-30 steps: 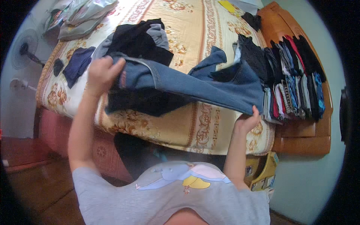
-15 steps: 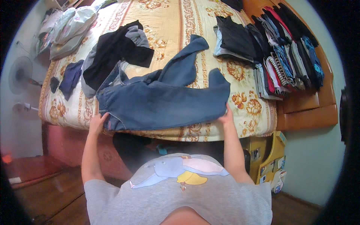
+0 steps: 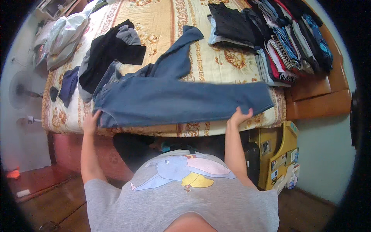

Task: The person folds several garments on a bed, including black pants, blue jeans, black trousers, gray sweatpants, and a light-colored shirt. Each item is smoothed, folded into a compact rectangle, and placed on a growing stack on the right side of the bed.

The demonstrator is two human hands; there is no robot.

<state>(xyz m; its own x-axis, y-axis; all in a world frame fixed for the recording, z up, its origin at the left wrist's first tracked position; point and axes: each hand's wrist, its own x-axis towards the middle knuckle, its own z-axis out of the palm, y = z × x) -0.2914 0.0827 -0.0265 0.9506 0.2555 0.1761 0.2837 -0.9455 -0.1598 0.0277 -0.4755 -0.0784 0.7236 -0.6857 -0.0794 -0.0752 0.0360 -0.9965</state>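
Along the bedspread's (image 3: 164, 52) near edge, the jeans (image 3: 181, 101) look like matt, sturdy denim, softly creased, with pale stitching close to the waist. The bedspread itself is printed cloth, mostly smooth. Toward its left edge I see a black garment (image 3: 101, 56) of soft, dull fabric and a navy cloth (image 3: 69, 86), matt and crumpled. In the far left corner, the bags (image 3: 66, 33) are thin, wrinkled plastic that catches the light. Past the right edge, the headboard (image 3: 320, 102) is smooth, glossy wood. The wearer's shirt (image 3: 166, 205) is matt knit cloth with a flat print.
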